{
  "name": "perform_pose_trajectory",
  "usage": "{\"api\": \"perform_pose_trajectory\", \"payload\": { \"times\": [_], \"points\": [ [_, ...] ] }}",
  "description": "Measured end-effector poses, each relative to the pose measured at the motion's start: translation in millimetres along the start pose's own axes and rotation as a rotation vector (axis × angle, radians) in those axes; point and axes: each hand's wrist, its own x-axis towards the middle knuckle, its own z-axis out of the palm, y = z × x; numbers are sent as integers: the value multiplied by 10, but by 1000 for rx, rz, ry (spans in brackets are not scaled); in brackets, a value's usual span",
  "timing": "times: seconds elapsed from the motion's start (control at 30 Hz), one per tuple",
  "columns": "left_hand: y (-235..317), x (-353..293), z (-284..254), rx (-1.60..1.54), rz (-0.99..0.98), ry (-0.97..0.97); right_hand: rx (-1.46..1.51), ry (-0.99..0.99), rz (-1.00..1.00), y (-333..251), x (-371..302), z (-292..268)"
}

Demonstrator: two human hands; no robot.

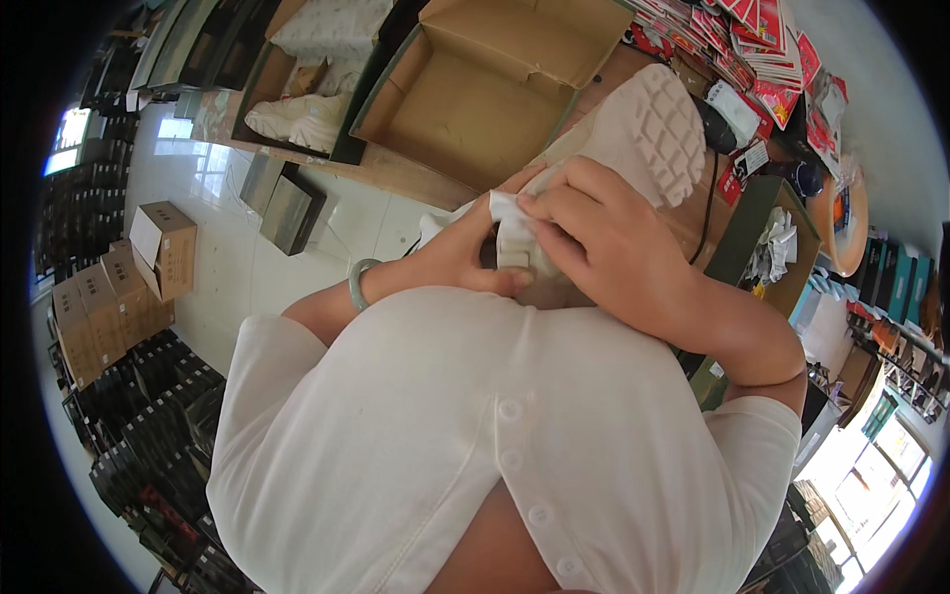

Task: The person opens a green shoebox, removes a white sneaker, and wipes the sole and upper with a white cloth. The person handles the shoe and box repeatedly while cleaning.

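Note:
Close in front of my chest, my left hand (465,247) wraps round a cream shoe (517,252), its thumb on the ridged sole edge. My right hand (604,228) is closed, with thumb and fingertips pinching a white cloth or tissue (507,206) against the shoe. More white material shows beside my left wrist. Just beyond my right hand lies a pale shoe sole (665,134) with a chunky diamond tread, turned upward. My hand covers part of it, so I cannot tell whether it belongs to a second shoe.
An open brown shoebox (465,109) stands on the table ahead. Left of it, another box holds a cream shoe (297,121) and white paper. Red printed packets (762,59) pile up at the right, near a green box (757,238) of small sachets. Cartons (114,292) stand on the floor at left.

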Motion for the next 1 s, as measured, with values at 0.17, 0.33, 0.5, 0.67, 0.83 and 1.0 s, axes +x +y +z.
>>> {"api": "perform_pose_trajectory", "payload": {
  "times": [0.17,0.33,0.5,0.67,0.83,1.0],
  "points": [
    [-20,11,-21,13,-3,-13,60,-72,90,-17,-26,-35],
    [87,-23,61,-83,-83,36,-37,-15,54,-1,-20,5],
    [58,-11,31,-54,-57,22,83,-75,41,-5,-35,-40],
    [126,-15,103,-80,-40,101,-75,-46,29,13,0,-2],
    [72,-13,96,-78,-22,102,28,-61,19,20,-7,-19],
    [65,9,25,-91,-115,15,17,-11,70,79,22,51]
  ]
}}
